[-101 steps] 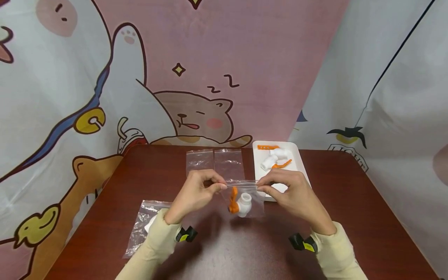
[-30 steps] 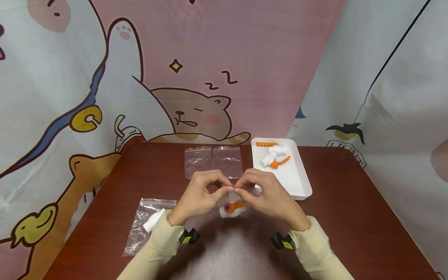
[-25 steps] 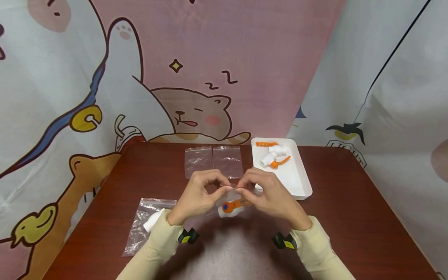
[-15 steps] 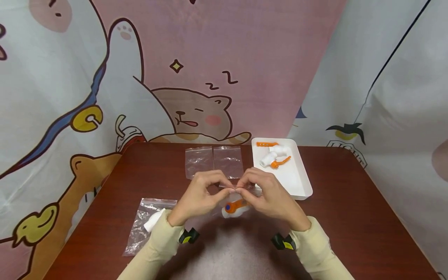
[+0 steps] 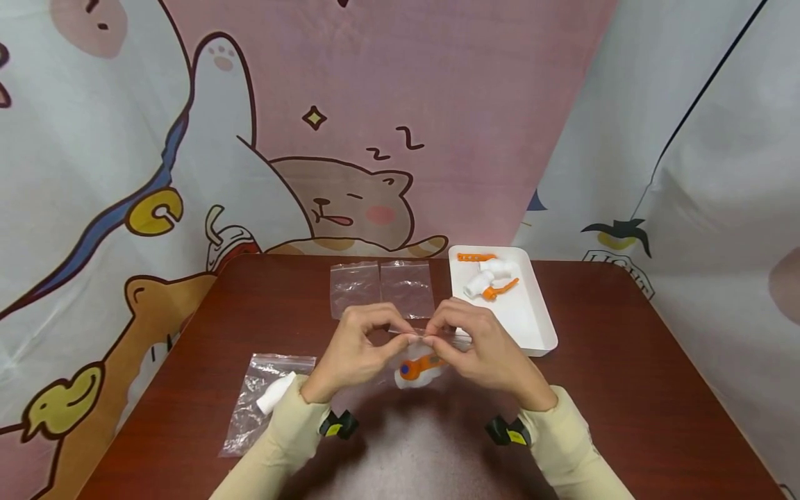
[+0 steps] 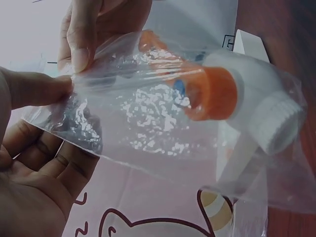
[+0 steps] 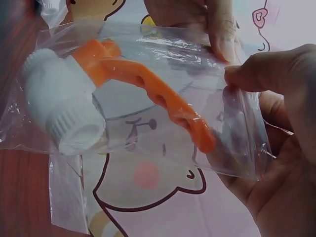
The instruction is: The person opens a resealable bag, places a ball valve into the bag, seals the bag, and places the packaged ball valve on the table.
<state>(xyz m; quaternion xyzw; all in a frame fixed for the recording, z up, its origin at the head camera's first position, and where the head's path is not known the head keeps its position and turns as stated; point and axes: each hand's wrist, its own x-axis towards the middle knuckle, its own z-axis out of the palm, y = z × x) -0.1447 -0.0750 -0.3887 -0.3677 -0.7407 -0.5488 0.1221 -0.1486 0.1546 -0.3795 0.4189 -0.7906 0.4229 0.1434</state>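
A white plastic ball valve (image 5: 417,373) with an orange lever handle hangs inside a clear zip bag (image 6: 148,128) above the table. My left hand (image 5: 364,347) pinches the bag's top edge between thumb and index finger. Close beside it, my right hand (image 5: 484,353) pinches the same edge, the thumb tips nearly meeting. In the right wrist view the valve body (image 7: 59,94) lies low in the bag, and its orange handle (image 7: 163,96) slants toward the bag's mouth. Whether the zip seal is closed along its length cannot be made out.
At the back right stands a white tray (image 5: 525,326) holding white valve bodies (image 5: 480,283) and orange handles (image 5: 476,257). Two flat clear bags (image 5: 355,288) lie behind my hands. Left of my left forearm is another bag (image 5: 244,417) with a white part (image 5: 275,392) in it.
Since 3.4 seconds ago my hands have come together from the bag's two top corners to its middle, and the valve has turned. Over the last second the fingers shift only slightly.
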